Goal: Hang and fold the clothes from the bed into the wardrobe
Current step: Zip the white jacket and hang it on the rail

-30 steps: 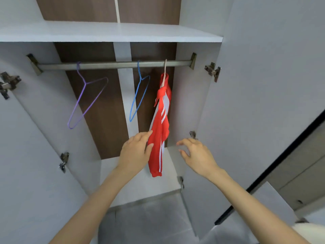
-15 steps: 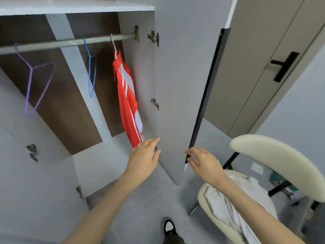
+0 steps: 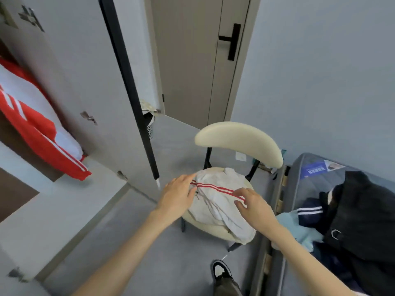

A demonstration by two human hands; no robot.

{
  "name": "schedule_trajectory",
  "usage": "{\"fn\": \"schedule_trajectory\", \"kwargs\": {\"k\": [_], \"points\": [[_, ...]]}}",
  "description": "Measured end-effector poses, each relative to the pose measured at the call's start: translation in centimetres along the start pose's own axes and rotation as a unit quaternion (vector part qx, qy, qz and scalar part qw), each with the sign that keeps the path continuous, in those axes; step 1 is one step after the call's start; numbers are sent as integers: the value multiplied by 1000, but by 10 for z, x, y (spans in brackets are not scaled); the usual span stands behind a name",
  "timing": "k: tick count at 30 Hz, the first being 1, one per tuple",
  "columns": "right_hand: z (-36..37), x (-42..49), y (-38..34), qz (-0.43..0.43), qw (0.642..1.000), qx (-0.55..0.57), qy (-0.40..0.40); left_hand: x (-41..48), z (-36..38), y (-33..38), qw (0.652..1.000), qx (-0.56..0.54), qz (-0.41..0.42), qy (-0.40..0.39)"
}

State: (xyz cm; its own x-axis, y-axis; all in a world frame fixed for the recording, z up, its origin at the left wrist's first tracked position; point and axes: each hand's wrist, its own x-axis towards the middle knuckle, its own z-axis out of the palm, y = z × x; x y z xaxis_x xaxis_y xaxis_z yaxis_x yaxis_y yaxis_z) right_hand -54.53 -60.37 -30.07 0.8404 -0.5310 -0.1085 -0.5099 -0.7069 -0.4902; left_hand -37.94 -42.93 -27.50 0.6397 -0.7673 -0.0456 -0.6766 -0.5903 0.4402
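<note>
While only one red jacket (image 3: 36, 133) hangs inside the wardrobe (image 3: 21, 199) at the left, with its door (image 3: 85, 82) swung open, the job looks barely begun. I judge that most of the clothes are yet to be hung or folded. On the bed (image 3: 312, 167) at the right a heap of dark clothes (image 3: 363, 210) is piled up, and a light blue garment (image 3: 299, 229) spills over the bed's near edge. Between wardrobe and bed stands a cream chair (image 3: 239, 137), and across its seat lies a white garment with red stripes (image 3: 215, 201), crumpled and draping over the seat's front edge. That looks like the next piece to go in. The left hand (image 3: 177, 195) rests on the garment's left end where the stripes begin. The right hand (image 3: 254, 206) sits on the stripes nearer the seat's right edge, fingers bent down onto the cloth. The two hands are apart, and whether either has pinched the fabric cannot be made out. The open wardrobe door juts out close to the chair, so the way back to the rail is narrow. A grey room door (image 3: 192, 60) stands shut behind, a small bin (image 3: 149, 122) sits by it, and a shoe (image 3: 222, 270) shows on the floor below.
</note>
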Motion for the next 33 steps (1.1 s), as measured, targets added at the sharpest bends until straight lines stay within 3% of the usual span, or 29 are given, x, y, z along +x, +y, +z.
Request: {"fn": "schedule_trajectory", "kwargs": {"k": [12,19,25,28,33], "points": [[7,59,194,132,984,24,-114,112,150,72,991,-18,-71,-115],[54,101,251,192,961,24,-199,136,213,67,974,-29,-140,-176],[117,136,281,245,943,39,-222,157,284,38,963,-18,-157,-217],[152,156,291,246,942,66,-220,167,325,13,959,-13,-173,-222],[211,178,287,159,955,66,-243,166,378,-25,960,-72,-191,-189]]}}
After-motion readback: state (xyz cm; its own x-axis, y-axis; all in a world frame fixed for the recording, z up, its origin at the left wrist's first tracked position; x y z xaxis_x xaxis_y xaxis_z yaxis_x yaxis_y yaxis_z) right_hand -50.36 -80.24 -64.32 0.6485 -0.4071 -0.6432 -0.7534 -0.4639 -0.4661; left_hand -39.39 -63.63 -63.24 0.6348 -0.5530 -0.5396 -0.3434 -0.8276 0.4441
